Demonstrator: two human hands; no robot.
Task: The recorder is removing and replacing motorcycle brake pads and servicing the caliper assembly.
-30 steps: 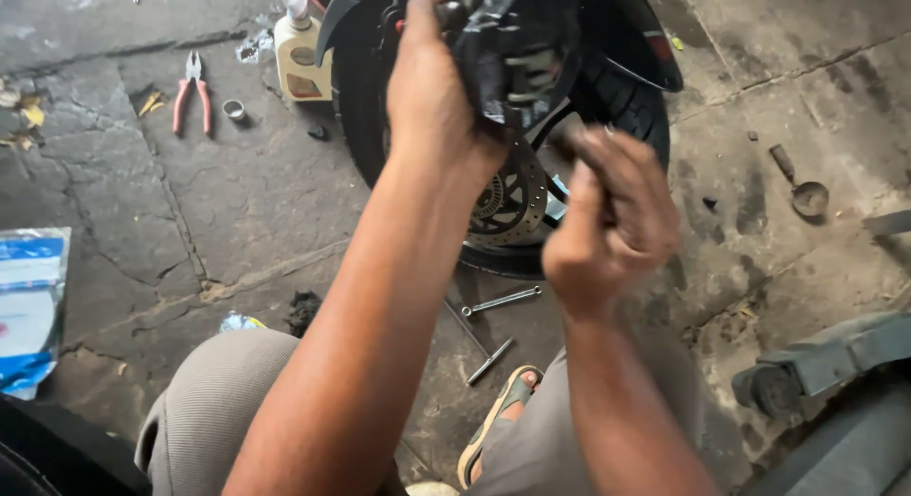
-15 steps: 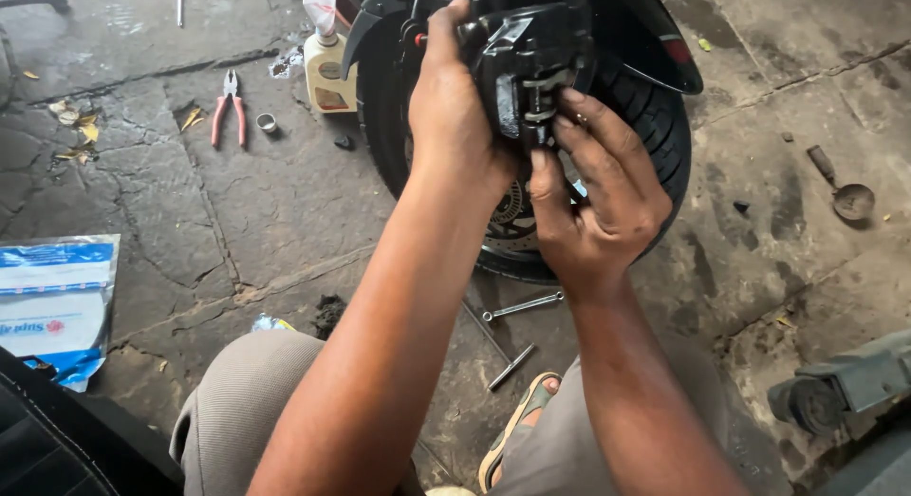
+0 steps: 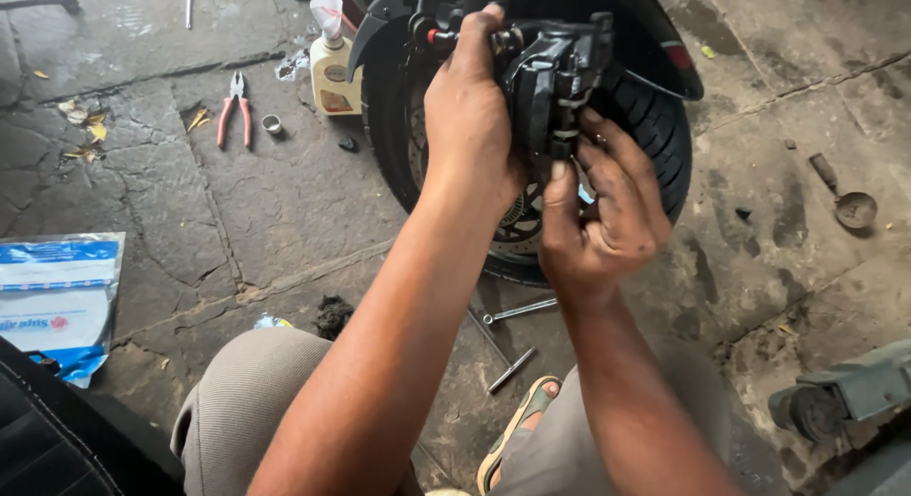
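Basically, a black motorbike wheel [image 3: 655, 126] with its mudguard [image 3: 664, 50] stands on the cracked stone floor [image 3: 285, 202], and I'm crouched in front of it, knees at the bottom of the view. A blue and white plastic bag [image 3: 57, 297] lies well off to my left. My left hand [image 3: 470, 126] is wrapped tight around the left side of the brake caliper [image 3: 555, 74], holding it up in front of the tyre, clear of the brake disc [image 3: 517, 221] behind my wrist. My right hand [image 3: 603, 221] is under the caliper, thumb and fingertips pinched on its lower edge; what they pinch, cannot tell, too dark. So the caliper looks off the disc and in hand, not yet seated back; refit and bolting seem left to do, my guess. Smaller stuff: a cream bottle [image 3: 332, 69] just beside the tyre, red pliers [image 3: 234, 112] and a small metal ring [image 3: 272, 125] near it, a spanner [image 3: 520, 311] and a bolt [image 3: 512, 369] on the floor between my legs, a ladle-like scoop [image 3: 845, 197] far right.
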